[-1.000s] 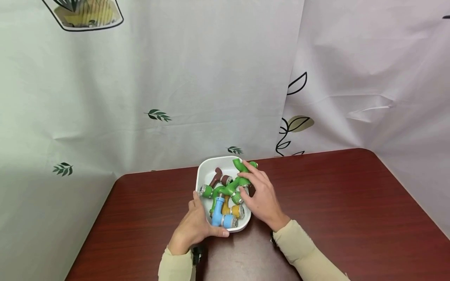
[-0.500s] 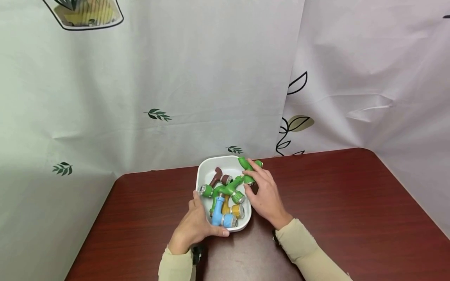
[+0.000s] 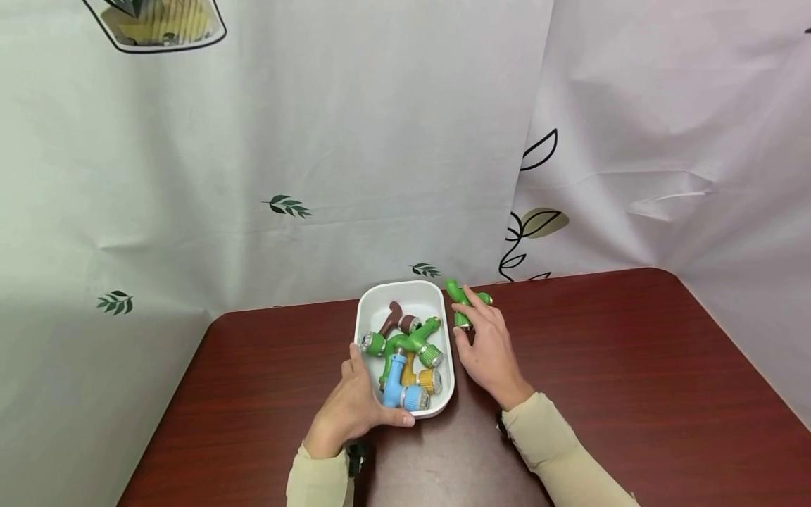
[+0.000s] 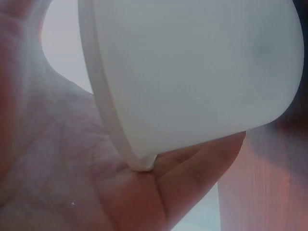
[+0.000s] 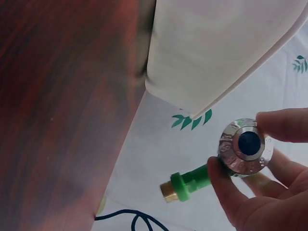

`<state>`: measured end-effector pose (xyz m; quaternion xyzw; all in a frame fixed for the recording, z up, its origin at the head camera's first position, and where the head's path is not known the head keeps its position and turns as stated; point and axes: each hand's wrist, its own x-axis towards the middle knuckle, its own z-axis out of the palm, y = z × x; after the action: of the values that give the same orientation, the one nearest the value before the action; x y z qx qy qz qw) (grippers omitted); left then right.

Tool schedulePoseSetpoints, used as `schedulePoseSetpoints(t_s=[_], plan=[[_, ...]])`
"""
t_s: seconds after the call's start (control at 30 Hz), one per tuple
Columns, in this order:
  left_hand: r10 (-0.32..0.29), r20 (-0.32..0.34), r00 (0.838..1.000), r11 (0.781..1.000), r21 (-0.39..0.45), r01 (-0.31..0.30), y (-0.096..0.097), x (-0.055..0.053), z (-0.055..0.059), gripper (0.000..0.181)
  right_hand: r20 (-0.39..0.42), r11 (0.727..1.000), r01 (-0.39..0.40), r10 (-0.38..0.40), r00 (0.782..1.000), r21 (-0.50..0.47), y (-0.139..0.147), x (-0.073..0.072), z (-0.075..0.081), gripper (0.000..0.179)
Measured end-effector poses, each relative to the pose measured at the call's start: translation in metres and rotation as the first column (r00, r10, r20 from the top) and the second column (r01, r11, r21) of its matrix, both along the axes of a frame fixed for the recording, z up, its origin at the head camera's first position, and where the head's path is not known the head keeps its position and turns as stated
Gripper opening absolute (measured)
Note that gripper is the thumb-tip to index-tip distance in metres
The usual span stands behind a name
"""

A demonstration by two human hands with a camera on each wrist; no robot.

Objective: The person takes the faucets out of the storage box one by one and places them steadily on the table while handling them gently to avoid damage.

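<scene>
My right hand [image 3: 491, 355] pinches a green tap [image 3: 462, 320] just outside the right rim of a white tray [image 3: 449, 338]. In the right wrist view, thumb and fingers hold the tap's round silver-ended knob [image 5: 244, 144], and its brass-threaded inlet [image 5: 168, 191] points left, above the table. My left hand [image 3: 348, 412] grips the tray's near left corner, thumb along the front rim and fingers at the left side. Inside the tray lie a brown tap [image 3: 390, 322], overlapping green taps [image 3: 415, 341], a yellow tap [image 3: 426, 381] and a blue tap [image 3: 393, 386].
The tray stands near the back edge of a dark red wooden table [image 3: 602, 366]. Behind the table hangs a pale cloth backdrop [image 3: 380, 141] printed with leaves.
My right hand has carried the green tap to the right, from over the tray to beyond its right rim. My left hand stays at the tray's corner.
</scene>
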<state>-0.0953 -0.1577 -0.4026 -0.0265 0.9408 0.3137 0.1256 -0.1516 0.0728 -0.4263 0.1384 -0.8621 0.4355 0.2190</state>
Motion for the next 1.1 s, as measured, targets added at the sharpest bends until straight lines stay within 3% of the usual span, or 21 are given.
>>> schedulePoseSetpoints(t_s=[0.8, 1.1], plan=[[0.002, 0.005, 1.000, 1.000, -0.002, -0.002, 0.001, 0.000, 0.000, 0.160, 0.177, 0.980, -0.028, -0.008, 0.984, 0.198, 0.008, -0.007, -0.010, 0.036], [0.005, 0.006, 1.000, 1.000, -0.001, -0.005, 0.000, 0.000, 0.000, 0.160, 0.177, 0.976, -0.039, 0.001, 0.984, 0.216, 0.006, -0.008, -0.012, 0.034]])
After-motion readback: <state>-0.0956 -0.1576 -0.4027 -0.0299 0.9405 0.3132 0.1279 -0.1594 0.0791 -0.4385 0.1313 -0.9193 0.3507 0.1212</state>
